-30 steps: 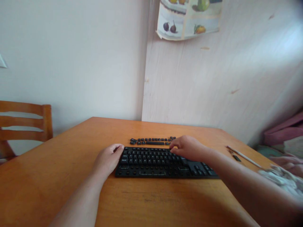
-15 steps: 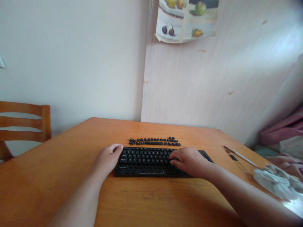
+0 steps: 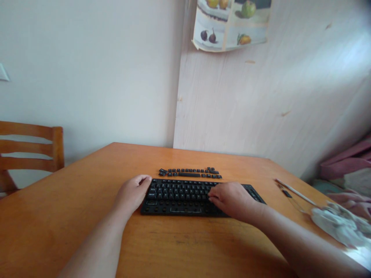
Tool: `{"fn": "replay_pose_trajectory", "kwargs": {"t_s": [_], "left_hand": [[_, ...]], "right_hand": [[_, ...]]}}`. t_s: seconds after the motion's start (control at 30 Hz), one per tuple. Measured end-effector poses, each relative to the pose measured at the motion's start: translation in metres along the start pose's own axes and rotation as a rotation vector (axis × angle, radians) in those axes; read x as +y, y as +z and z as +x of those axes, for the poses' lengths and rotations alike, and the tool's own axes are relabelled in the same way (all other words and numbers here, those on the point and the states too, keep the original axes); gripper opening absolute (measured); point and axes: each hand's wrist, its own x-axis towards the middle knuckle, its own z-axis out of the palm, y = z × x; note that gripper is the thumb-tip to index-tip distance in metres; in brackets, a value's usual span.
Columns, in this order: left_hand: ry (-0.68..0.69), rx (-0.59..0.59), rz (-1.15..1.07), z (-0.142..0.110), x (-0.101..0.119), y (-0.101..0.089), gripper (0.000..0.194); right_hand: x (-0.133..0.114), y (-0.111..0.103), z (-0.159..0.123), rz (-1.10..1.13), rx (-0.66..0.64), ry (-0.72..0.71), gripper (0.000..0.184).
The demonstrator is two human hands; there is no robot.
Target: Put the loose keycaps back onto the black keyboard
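Note:
A black keyboard [image 3: 176, 196] lies flat on the wooden table. Its upper rows carry keycaps, while the two rows nearest me are bare. My left hand [image 3: 131, 195] is closed at the keyboard's left edge, thumb by the top corner; the other fingers are mostly hidden. Over the right part of the keys, my right hand [image 3: 232, 200] has thumb and forefinger pinched together. Whatever is between those fingertips, if anything, cannot be made out. Behind the keyboard, loose black keycaps [image 3: 190, 170] lie in two rows, among them a long space bar [image 3: 189, 175].
On the table's right side lie a thin brush-like stick [image 3: 295, 191], a small dark object on a cord [image 3: 286, 194] and a crumpled pale cloth [image 3: 336, 226]. A wooden chair [image 3: 31, 146] stands at left. Fruit pictures [image 3: 230, 27] hang on the wall behind.
My right thumb and forefinger have come closer together over the same part of the keyboard. My left hand stays at the left edge. The view has shifted slightly.

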Motion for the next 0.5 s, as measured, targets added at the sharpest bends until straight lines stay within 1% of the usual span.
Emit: {"fn": "replay_pose_trajectory", "kwargs": {"t_s": [0.23, 0.5], "left_hand": [[0.009, -0.006, 0.005, 0.0023, -0.0040, 0.0013, 0.043], [0.011, -0.006, 0.002, 0.0000, -0.0004, 0.0000, 0.041]], "right_hand": [[-0.0033, 0.0029, -0.0007, -0.076, -0.003, -0.001, 0.030], [-0.0057, -0.0025, 0.0016, -0.103, -0.038, -0.001, 0.032]]}}
